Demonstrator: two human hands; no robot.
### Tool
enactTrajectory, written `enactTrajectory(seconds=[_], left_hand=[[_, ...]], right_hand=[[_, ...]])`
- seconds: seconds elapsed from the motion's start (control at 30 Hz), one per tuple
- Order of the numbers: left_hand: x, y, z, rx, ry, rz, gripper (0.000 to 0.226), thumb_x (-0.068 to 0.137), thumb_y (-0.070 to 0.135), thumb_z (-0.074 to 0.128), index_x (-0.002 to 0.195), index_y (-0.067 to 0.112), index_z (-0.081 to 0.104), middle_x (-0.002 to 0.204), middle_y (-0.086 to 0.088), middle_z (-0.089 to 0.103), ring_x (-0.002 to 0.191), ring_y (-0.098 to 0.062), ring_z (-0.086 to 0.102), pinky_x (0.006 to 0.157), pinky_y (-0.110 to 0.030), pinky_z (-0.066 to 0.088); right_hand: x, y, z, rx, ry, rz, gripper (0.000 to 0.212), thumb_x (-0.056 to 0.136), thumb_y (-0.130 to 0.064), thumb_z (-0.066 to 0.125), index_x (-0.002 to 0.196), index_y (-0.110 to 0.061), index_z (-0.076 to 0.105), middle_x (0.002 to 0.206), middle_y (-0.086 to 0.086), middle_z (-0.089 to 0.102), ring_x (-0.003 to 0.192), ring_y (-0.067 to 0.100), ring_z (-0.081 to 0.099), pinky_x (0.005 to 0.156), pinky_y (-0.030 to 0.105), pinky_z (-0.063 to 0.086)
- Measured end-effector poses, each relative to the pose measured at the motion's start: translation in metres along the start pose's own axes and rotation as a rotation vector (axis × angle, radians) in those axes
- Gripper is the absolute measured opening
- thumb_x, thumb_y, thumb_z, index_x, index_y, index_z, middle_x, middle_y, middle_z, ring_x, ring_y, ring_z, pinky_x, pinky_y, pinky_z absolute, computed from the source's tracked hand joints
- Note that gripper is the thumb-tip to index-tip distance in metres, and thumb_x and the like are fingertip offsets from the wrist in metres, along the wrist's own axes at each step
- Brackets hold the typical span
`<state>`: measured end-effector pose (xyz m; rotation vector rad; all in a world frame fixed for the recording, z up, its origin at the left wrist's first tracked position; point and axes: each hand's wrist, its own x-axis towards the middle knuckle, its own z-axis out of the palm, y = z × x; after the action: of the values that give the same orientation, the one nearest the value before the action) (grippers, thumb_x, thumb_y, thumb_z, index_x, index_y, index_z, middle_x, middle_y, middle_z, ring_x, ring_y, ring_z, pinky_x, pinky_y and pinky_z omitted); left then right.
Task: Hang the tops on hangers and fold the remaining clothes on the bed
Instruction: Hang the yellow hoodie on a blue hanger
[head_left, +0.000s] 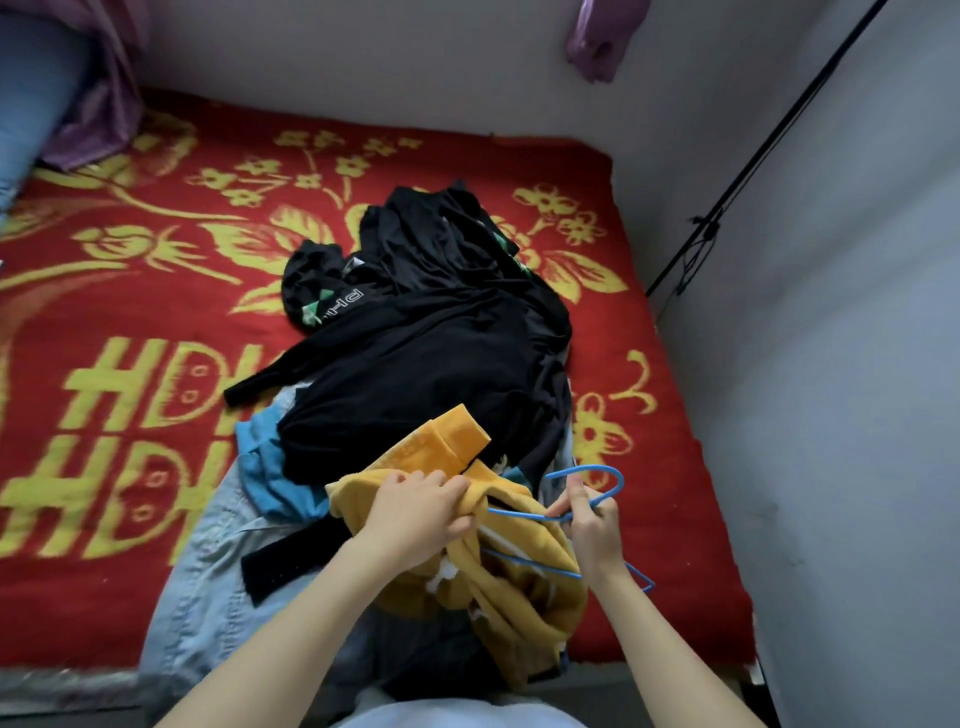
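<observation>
A yellow top (524, 587) hangs bunched over the near edge of the bed (130, 312). My left hand (421, 506) grips a fold of its yellow fabric near the neck. My right hand (589, 514) pinches a thin blue wire hanger (597, 475) just below its hook. One arm of the hanger runs inside the yellow top, and its other end sticks out past my right wrist. Behind my hands lies a heap of black garments (431, 332).
A blue garment (270, 467) and pale denim (208, 566) lie under the heap at the near left. The bed has a red blanket with yellow flowers. Grey walls (831, 364) close in behind and to the right. Purple cloth (602, 36) hangs above.
</observation>
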<state>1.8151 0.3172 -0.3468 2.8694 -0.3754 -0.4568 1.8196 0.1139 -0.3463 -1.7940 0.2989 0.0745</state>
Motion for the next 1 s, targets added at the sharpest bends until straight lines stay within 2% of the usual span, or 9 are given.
enactTrajectory(seconds=[0.13,0.27,0.37,0.5,0.63,0.73,0.8,0.9,1.0], left_hand=[[-0.007,-0.020,-0.007,-0.010,0.059,0.050,0.062,0.083,0.065,0.017,0.122,0.028,0.046,0.104,0.006,0.058,0.096,-0.014,0.056,0.082,-0.029,0.042],[-0.018,-0.016,-0.004,-0.150,0.276,0.170,0.042,0.085,0.048,0.039,0.105,0.018,0.061,0.081,0.003,0.063,0.072,-0.017,0.062,0.057,-0.030,0.049],[-0.024,-0.002,-0.006,-0.147,0.386,0.189,0.039,0.079,0.045,0.039,0.093,0.019,0.065,0.068,0.008,0.060,0.057,-0.011,0.058,0.042,-0.024,0.047],[-0.029,0.006,-0.019,-0.148,0.400,0.189,0.040,0.079,0.043,0.039,0.095,0.018,0.066,0.069,0.007,0.060,0.057,-0.011,0.058,0.043,-0.022,0.047],[-0.028,0.000,-0.042,-0.240,0.413,0.152,0.046,0.080,0.044,0.042,0.107,0.014,0.064,0.085,-0.001,0.064,0.078,-0.022,0.061,0.062,-0.034,0.049],[-0.024,-0.010,-0.071,-0.314,0.481,0.106,0.061,0.075,0.051,0.033,0.113,0.013,0.062,0.091,-0.003,0.064,0.086,-0.023,0.059,0.072,-0.036,0.047],[-0.024,-0.019,-0.095,-0.437,0.522,0.057,0.052,0.080,0.046,0.042,0.114,0.012,0.061,0.093,-0.001,0.063,0.086,-0.020,0.058,0.075,-0.035,0.047],[-0.024,-0.025,-0.129,-0.629,0.574,0.028,0.030,0.080,0.029,0.055,0.107,0.018,0.061,0.085,0.012,0.060,0.075,-0.001,0.058,0.066,-0.019,0.045],[-0.025,-0.017,-0.152,-0.729,0.641,0.051,0.028,0.073,0.032,0.055,0.101,0.028,0.058,0.082,0.021,0.059,0.070,0.012,0.056,0.060,-0.007,0.043]], right_hand=[[-0.003,-0.009,-0.003,0.060,0.007,-0.015,0.060,0.100,-0.011,0.038,0.041,-0.010,0.053,0.034,-0.003,0.036,0.030,0.004,0.033,0.041,0.010,0.029],[-0.009,-0.024,0.009,0.043,-0.014,-0.081,0.058,0.100,-0.014,0.038,0.043,-0.012,0.053,0.037,-0.003,0.045,0.038,0.004,0.046,0.055,0.011,0.039],[-0.019,-0.035,0.028,0.043,-0.060,-0.156,0.054,0.095,-0.038,0.042,0.047,-0.013,0.048,0.041,-0.006,0.042,0.042,0.005,0.041,0.052,0.019,0.036],[-0.022,-0.046,0.034,0.103,-0.105,-0.177,0.069,0.067,-0.083,0.043,0.057,-0.015,0.037,0.041,-0.009,0.034,0.039,0.003,0.029,0.044,0.016,0.027],[-0.022,-0.057,0.028,-0.128,-0.143,-0.422,0.050,0.080,-0.069,0.047,0.081,-0.019,0.048,0.067,-0.010,0.051,0.059,0.005,0.046,0.061,0.015,0.039],[-0.016,-0.057,0.012,-0.335,0.217,-0.910,0.028,0.096,-0.039,0.042,0.100,-0.011,0.048,0.101,0.003,0.052,0.096,0.015,0.050,0.093,0.013,0.035],[-0.016,-0.046,-0.005,-0.303,0.296,-1.067,0.015,0.097,-0.024,0.039,0.093,-0.011,0.045,0.094,0.003,0.049,0.087,0.018,0.051,0.086,0.019,0.040],[-0.019,-0.013,-0.013,-0.380,0.060,-0.983,0.005,0.091,-0.015,0.044,0.087,-0.015,0.045,0.085,-0.004,0.049,0.076,0.013,0.051,0.069,0.026,0.047],[-0.013,-0.008,-0.001,-0.369,-0.158,-0.685,0.026,0.077,-0.015,0.049,0.102,-0.019,0.055,0.101,-0.001,0.062,0.098,0.007,0.057,0.087,0.026,0.050]])
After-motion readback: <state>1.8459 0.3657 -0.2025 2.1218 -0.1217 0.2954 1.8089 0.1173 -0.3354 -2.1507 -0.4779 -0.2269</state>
